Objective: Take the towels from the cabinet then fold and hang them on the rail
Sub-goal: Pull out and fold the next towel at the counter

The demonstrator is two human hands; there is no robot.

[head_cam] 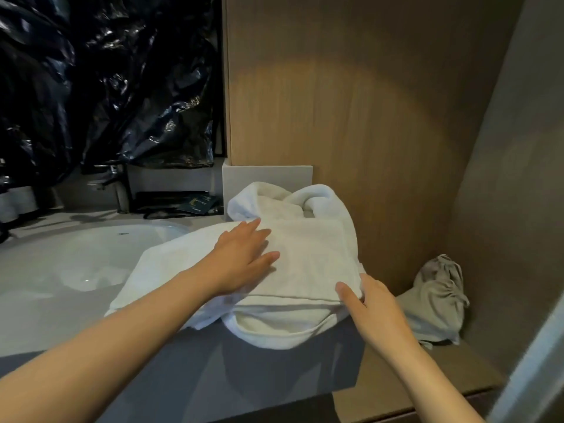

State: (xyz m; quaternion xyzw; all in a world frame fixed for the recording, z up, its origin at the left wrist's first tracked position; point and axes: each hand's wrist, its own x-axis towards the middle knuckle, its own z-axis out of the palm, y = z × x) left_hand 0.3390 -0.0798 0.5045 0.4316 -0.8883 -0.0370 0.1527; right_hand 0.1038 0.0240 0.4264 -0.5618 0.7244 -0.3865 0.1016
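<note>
Towels (308,254), white and thick, lie heaped on the grey counter (171,370), just right of the basin (61,239). My left hand (244,257) lies flat, fingers straight, on the folded top one. My right hand (374,303) pinches its near corner, thumb on top.

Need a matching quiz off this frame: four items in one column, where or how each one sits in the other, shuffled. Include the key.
Things
1. left hand
2. right hand
3. grey drawstring bag
4. black plastic sheet

Places or states
A. lies on the wooden shelf at the right
B. rests flat on top of the white towel
C. hangs behind the sink
D. grips the towel's near right edge, thumb on top

Pairs: 1-B, 2-D, 3-A, 4-C
</note>
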